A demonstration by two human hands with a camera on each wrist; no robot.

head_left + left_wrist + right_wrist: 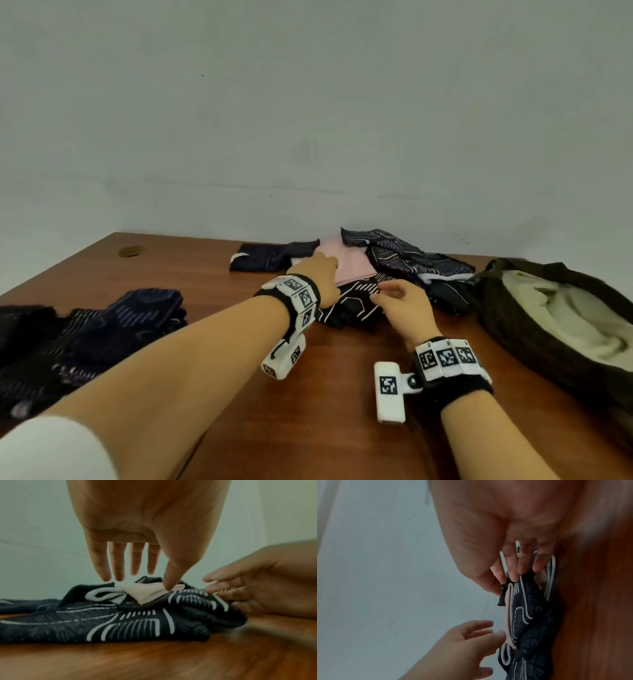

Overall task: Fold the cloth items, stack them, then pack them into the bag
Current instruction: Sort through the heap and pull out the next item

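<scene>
A pink cloth (pixel 349 267) lies in a heap of dark patterned cloths near the table's far edge. My left hand (pixel 322 270) reaches over it with straight, spread fingers. In the left wrist view its thumb tip touches the pink cloth (pixel 145 592). A dark cloth with white lines (pixel 349 305) lies in front, partly over the pink one. My right hand (pixel 387 291) hovers at its right edge, fingertips (pixel 513 577) touching the dark cloth (pixel 534 615). The open dark bag (pixel 507 308) with a pale lining sits at the right.
A pile of dark striped cloths (pixel 102 325) lies at the left of the brown table (pixel 342 394). More dark cloths (pixel 411 257) sit against the wall behind the pink one. A round cable hole (pixel 130 251) is at the far left.
</scene>
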